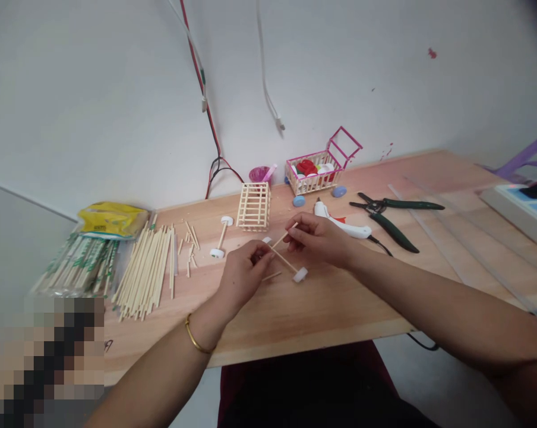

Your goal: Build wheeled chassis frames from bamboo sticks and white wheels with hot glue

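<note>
My left hand (247,268) is closed, its thumb and fingers pinched at the near end of a thin wooden stick. My right hand (312,238) pinches the stick (285,236) toward its other end. Just beneath, an axle stick (286,260) with a white wheel (300,274) at its lower right end crosses the held stick; a second white wheel at its other end is partly hidden. Left of my hands lies another axle (223,236) with two white wheels. Behind my left hand stands a small wooden stick frame (253,206).
Wooden sticks (146,270), short offcuts (189,244) and a yellow packet (112,220) lie left. A pink-trimmed cart (313,173) and purple cup (260,174) stand behind. Rightward are a white glue gun (344,224), green-handled cutters (397,220), clear strips (433,238) and a white box (520,213).
</note>
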Available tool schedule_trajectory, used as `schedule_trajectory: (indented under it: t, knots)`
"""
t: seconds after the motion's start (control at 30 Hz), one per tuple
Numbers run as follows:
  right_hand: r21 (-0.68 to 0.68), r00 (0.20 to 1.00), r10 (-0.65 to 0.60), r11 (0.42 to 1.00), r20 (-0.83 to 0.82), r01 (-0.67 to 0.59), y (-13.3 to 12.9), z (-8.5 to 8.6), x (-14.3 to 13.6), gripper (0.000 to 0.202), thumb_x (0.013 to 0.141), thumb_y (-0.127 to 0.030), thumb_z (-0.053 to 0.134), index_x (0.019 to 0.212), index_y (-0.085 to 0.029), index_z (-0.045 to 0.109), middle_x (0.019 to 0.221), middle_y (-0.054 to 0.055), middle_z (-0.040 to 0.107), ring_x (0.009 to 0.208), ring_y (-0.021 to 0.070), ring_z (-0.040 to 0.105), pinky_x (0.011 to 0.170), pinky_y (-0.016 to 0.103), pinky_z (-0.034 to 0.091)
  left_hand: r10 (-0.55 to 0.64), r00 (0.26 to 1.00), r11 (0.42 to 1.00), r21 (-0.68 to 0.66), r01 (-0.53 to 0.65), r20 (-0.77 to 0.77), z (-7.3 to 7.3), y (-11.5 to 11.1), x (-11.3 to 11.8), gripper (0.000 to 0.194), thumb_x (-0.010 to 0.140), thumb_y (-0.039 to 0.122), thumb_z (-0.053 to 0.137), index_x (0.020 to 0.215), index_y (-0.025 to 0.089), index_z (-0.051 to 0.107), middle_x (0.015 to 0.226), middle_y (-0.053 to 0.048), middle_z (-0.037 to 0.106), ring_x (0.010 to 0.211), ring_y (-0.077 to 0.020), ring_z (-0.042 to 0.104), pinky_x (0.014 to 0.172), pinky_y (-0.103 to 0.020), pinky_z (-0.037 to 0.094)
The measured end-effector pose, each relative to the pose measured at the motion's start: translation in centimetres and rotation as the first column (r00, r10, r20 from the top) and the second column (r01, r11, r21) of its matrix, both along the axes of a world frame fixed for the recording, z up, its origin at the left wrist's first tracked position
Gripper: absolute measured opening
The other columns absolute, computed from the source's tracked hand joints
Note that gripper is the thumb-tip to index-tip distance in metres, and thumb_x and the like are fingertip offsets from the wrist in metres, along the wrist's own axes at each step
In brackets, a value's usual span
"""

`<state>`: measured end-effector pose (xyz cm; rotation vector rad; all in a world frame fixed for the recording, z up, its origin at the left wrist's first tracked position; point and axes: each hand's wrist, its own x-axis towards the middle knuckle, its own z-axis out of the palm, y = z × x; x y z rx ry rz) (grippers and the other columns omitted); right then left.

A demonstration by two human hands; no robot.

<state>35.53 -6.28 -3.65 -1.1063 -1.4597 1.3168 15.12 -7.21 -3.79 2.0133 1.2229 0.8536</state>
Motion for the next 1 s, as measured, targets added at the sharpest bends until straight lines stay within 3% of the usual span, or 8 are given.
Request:
schedule_trajectory:
  t: [0.37, 0.53, 0.6, 0.67, 0.73, 0.83, 0.9, 1.0]
  knots:
    - [0.116, 0.986, 0.150, 0.981, 0.076, -0.158, -0.9, 0.7, -0.1, 0.015, 0.087, -0.033, 0.055, 0.090, -0.019, 0.054, 0.079, 0.002, 0.065, 0.070, 0.0114, 0.063, 0.067, 0.027, 0.052, -0.051, 0.997, 0.980, 0.188, 0.061, -0.056, 0.4, -0.3, 0.2, 0.012, 0.085, 0.023, 0.058, 0.090, 0.017, 0.067, 0.078, -0.004, 0.064, 0.067, -0.0128, 0.056, 0.062, -0.024, 0.042]
    - [0.148, 0.957, 0.214, 0.958, 0.194, -0.244, -1.2, 1.5, -0.1, 0.019, 0.086, -0.035, 0.054, 0.097, -0.019, 0.054, 0.082, 0.002, 0.067, 0.074, 0.0137, 0.065, 0.068, 0.029, 0.052, -0.115, 0.993, 0.993, 0.035, 0.115, 0.003, 0.4, -0.4, 0.4, 0.011, 0.083, 0.020, 0.057, 0.087, 0.018, 0.068, 0.072, -0.002, 0.064, 0.064, -0.0122, 0.055, 0.060, -0.023, 0.040]
    - [0.225, 0.918, 0.096, 0.955, 0.385, -0.195, -1.1, 2.3, 0.9, 0.024, 0.084, -0.033, 0.056, 0.104, -0.020, 0.055, 0.087, 0.004, 0.068, 0.079, 0.0158, 0.065, 0.071, 0.030, 0.050, -0.086, 0.994, 0.994, -0.064, 0.091, 0.070, 0.3, -0.3, 0.4, 0.010, 0.082, 0.023, 0.059, 0.084, 0.017, 0.067, 0.067, 0.000, 0.062, 0.059, -0.0111, 0.052, 0.056, -0.022, 0.039]
    - [0.359, 0.786, -0.170, 0.931, 0.594, -0.070, -0.9, 3.0, 2.9, 0.028, 0.081, -0.029, 0.057, 0.107, -0.019, 0.057, 0.092, 0.006, 0.067, 0.082, 0.0187, 0.063, 0.074, 0.032, 0.048, -0.032, 0.990, 0.990, -0.134, 0.051, 0.140, 0.1, -0.1, 0.3, 0.011, 0.080, 0.026, 0.061, 0.080, 0.016, 0.065, 0.062, 0.001, 0.059, 0.055, -0.0097, 0.049, 0.052, -0.021, 0.036]
    - [0.409, 0.566, -0.315, 0.912, 0.762, -0.043, -0.6, 3.4, 5.3, 0.033, 0.076, -0.031, 0.060, 0.107, -0.018, 0.058, 0.104, 0.010, 0.065, 0.091, 0.0244, 0.061, 0.077, 0.036, 0.046, 0.026, 0.982, 0.984, -0.176, 0.007, 0.188, -0.1, 0.3, 0.1, 0.012, 0.079, 0.028, 0.062, 0.077, 0.016, 0.063, 0.059, 0.003, 0.055, 0.052, -0.0085, 0.046, 0.049, -0.020, 0.034]
    - [0.304, 0.243, -0.295, 0.953, 0.924, -0.002, 0.1, 3.1, 8.3, 0.052, 0.067, -0.044, 0.066, 0.109, -0.014, 0.058, 0.108, 0.016, 0.061, 0.096, 0.0326, 0.058, 0.077, 0.040, 0.044, 0.105, 0.965, 0.977, -0.208, -0.054, 0.241, -0.5, 0.7, -0.1, 0.016, 0.078, 0.032, 0.064, 0.076, 0.016, 0.062, 0.057, 0.003, 0.053, 0.050, -0.0078, 0.044, 0.048, -0.019, 0.032]
    - [0.157, 0.169, -0.156, 0.988, 0.973, 0.009, 0.6, 2.6, 9.1, 0.043, 0.067, -0.040, 0.064, 0.102, -0.016, 0.060, 0.101, 0.015, 0.062, 0.087, 0.0290, 0.060, 0.068, 0.035, 0.043, 0.145, 0.950, 0.973, -0.212, -0.087, 0.277, -0.6, 0.8, -0.1, 0.017, 0.078, 0.033, 0.064, 0.076, 0.017, 0.061, 0.056, 0.003, 0.053, 0.050, -0.0076, 0.044, 0.048, -0.019, 0.032]
    - [0.091, 0.180, -0.082, 0.995, 0.980, -0.041, 0.9, 2.2, 8.5, 0.031, 0.067, -0.032, 0.061, 0.095, -0.017, 0.060, 0.094, 0.011, 0.063, 0.079, 0.0234, 0.060, 0.063, 0.029, 0.039, 0.188, 0.927, 0.969, -0.213, -0.122, 0.324, -0.7, 1.0, -0.2, 0.015, 0.079, 0.032, 0.063, 0.077, 0.017, 0.061, 0.055, 0.004, 0.053, 0.049, -0.0072, 0.044, 0.048, -0.019, 0.032]
